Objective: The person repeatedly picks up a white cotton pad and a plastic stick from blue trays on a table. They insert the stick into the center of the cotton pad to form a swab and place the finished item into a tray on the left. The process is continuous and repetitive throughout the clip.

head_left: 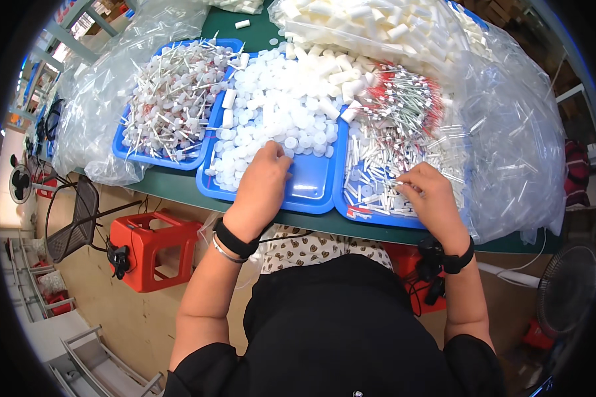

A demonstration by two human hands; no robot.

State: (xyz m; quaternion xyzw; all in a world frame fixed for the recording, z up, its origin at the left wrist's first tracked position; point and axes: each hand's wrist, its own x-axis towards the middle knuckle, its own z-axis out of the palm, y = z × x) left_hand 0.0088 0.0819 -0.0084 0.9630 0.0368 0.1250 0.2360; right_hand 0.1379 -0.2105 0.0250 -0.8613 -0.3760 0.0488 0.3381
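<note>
My left hand [263,182] is over the middle blue tray [304,182], its fingers curled together beside a heap of translucent white plastic discs [304,126]. Whatever those fingers hold, if anything, is hidden. Above the right-hand blue tray [384,218], my right hand [432,193] pinches thumb against forefinger, and a small white piece seems to show at the fingertips, too small to name. Slim white tubes [377,182] lie loose in that tray under the hand. A bundle of thin rods with red and white ends [404,99] rests behind them.
A left blue tray [129,155] holds many disc-and-stem pieces [175,99]. White foam-like cylinders [377,26] spill from a clear bag at the back. Plastic bags [510,145] flank the trays on the green table [172,187]. A red stool [149,248] stands at lower left.
</note>
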